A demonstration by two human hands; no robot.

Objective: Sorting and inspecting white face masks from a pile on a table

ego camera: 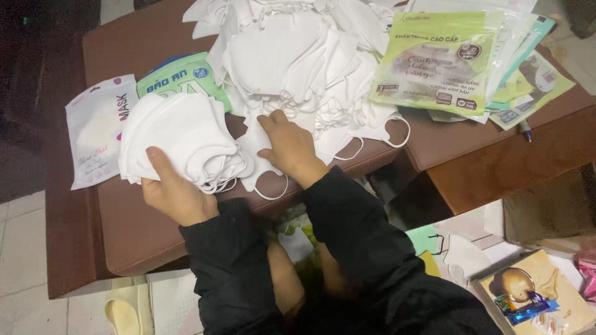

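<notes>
While the left hand (pixel 174 192) grips a thick stack of white masks (pixel 180 139) from below, its thumb lies across the front of the stack and the other fingers are curled underneath, hidden from the camera. The stack rests at the near left of the brown cushioned counter (pixel 136 232), with thin ear loops hanging from its lower edge. The right hand (pixel 288 146) lies palm down just beside the stack, its fingers (pixel 270 121) pressed flat and close together on a single white mask (pixel 261 158) that lies at the foot of a big loose pile of white masks (pixel 298 56). That pile covers the middle of the counter and reaches to its far edge. Both arms wear dark sleeves (pixel 347 229).

To the left of the held stack lies a white and pink mask packet (pixel 93 133), and behind the stack a green mask packet (pixel 183 77) shows, partly covered by it. To the right of the pile sits a heap of yellow-green printed bags (pixel 444 59), fanned over one another, with a pen (pixel 526 130) just beside their right edge. The counter stands on a pale tiled floor (pixel 22 248). At the lower right, well apart from the hands, a flat cardboard box with a picture on its lid (pixel 537 288) lies among papers, and a pale slipper (pixel 123 316) lies near the bottom left.
</notes>
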